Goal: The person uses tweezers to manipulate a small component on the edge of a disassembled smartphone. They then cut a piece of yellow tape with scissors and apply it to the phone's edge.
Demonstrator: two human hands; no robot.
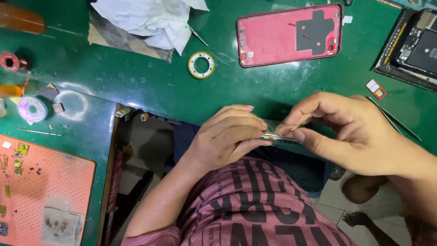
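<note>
- While both hands work at the near edge of the green surface (150,86), a thin phone part (278,133), seen edge-on, is held between them just off that edge, above the lap.
- Left hand (227,136): fingers curled over the part's left end, clamping it from above.
- Right hand (350,132): thumb and forefinger pinched on a clear film or strip at the part's upper face; whether it is lifting off or being laid down cannot be told.
- Step in hand, as judged: fine work on the film at the part's edge. The next move calls for a steady left grip and a slow, even pull or press from the right fingertips.
- Surroundings: red phone back shell (289,34) near the far edge; yellow tape roll (201,64) to its left; white cloth (150,20) at the far edge; orange perforated mat (41,191) at the near-left corner.
</note>
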